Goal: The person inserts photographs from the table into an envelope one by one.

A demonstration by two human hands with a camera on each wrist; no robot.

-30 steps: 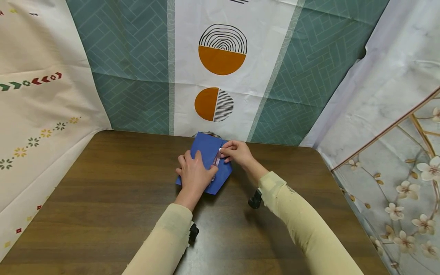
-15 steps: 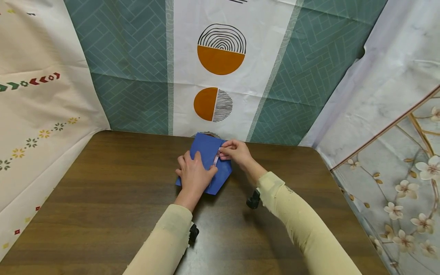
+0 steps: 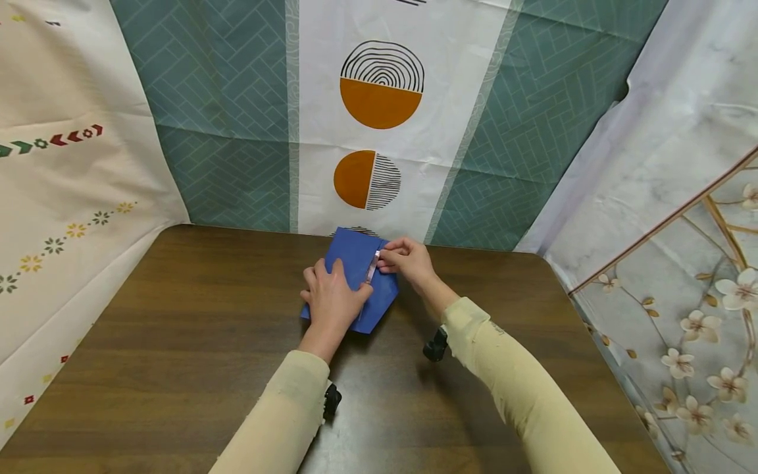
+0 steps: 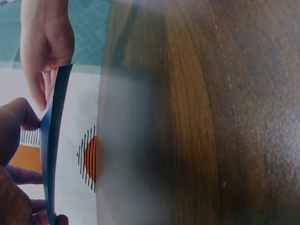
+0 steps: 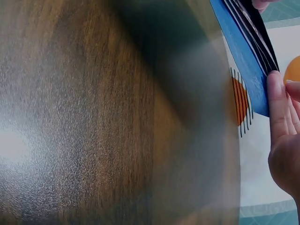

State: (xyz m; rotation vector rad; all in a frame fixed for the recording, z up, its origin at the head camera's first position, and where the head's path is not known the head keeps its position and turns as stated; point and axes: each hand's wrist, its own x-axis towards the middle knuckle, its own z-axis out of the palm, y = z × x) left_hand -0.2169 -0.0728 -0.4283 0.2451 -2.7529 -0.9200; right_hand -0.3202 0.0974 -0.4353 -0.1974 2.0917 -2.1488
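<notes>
A blue envelope [image 3: 351, 251] is held up over the far part of the table, its pointed flap [image 3: 381, 299] spread toward the right. My left hand [image 3: 333, 295] grips its body, the thumb by the opening and the fingers spread over the left side. A strip of pinkish printed paper [image 3: 372, 267] shows along the opening. At the upper end of that strip, my right hand [image 3: 410, 262] pinches the paper's end between thumb and fingers. In the left wrist view the envelope [image 4: 50, 133] appears edge-on; dark gaps between layers show in the right wrist view's envelope [image 5: 243, 54].
A brown wooden table [image 3: 195, 368] lies below both hands. Behind its far edge hangs a green and white patterned cloth [image 3: 231, 131]. Pale printed cloths enclose the left [image 3: 71, 171] and right [image 3: 663, 217] sides.
Less of the printed paper shows along the opening than a second ago. The envelope and left hand have shifted very slightly left; the right hand stays by the upper end.
</notes>
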